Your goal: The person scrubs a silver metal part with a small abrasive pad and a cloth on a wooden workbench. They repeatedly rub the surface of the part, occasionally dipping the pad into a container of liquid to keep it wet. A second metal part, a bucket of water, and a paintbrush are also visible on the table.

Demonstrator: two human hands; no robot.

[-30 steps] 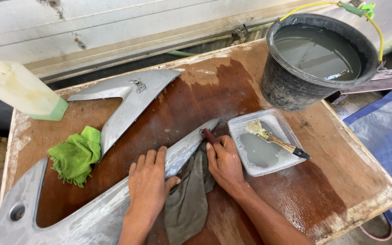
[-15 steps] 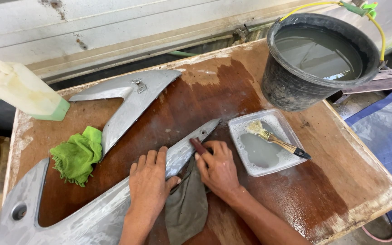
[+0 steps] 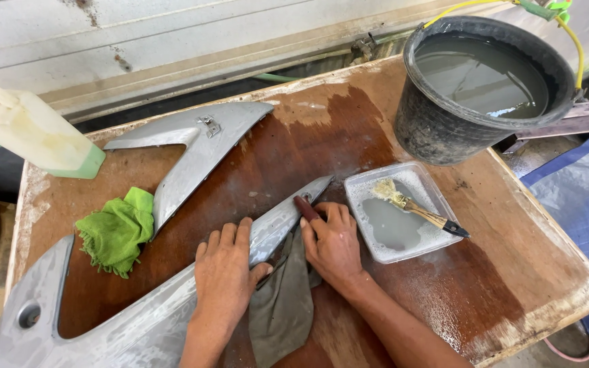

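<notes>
The grey panel (image 3: 172,307) runs from the lower left of the frame to the middle of the wet bench (image 3: 376,109), so its narrow tip is in reach. The left hand (image 3: 225,272) lies flat and open on it, steadying it. The right hand (image 3: 332,242) has its grip closed on a dark red sanding piece (image 3: 306,208) at the panel's edge, over a grey rag (image 3: 281,307). A bucket (image 3: 444,136) and a tray (image 3: 438,197) with a brush (image 3: 417,208) sit to the right.

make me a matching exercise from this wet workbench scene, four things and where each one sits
Things:
1. small wooden-handled paintbrush
2. crumpled green cloth
3. round black bucket of grey water
4. pale plastic bottle with green base

Places:
a. far left edge
b. far right corner
c. in the shallow clear tray
d. beside the silver panel

Pairs: 1-c, 2-d, 3-b, 4-a
</notes>
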